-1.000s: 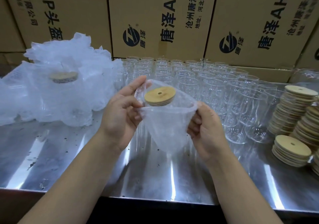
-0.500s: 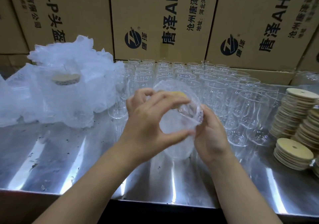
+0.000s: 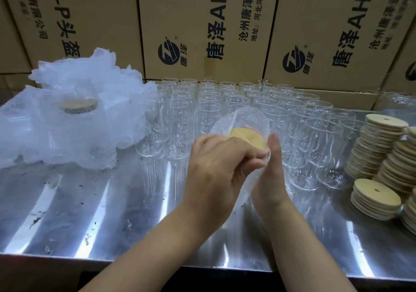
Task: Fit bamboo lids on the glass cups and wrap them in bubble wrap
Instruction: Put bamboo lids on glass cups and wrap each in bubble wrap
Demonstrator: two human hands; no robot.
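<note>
Shiny metal worktop (image 3: 112, 213) lies under my arms. Above it, my left grip (image 3: 216, 170) is now curled over the top of the bubble wrap (image 3: 243, 118), squeezing it closed. A second ago that top was wide open. My right grip (image 3: 270, 174) presses flat on the side. The wrapped cup (image 3: 248, 183) sits between both, its bamboo lid (image 3: 245, 136) peeking out. I think it's nearly done. Behind it, many bare glass cups (image 3: 225, 102) wait.
</note>
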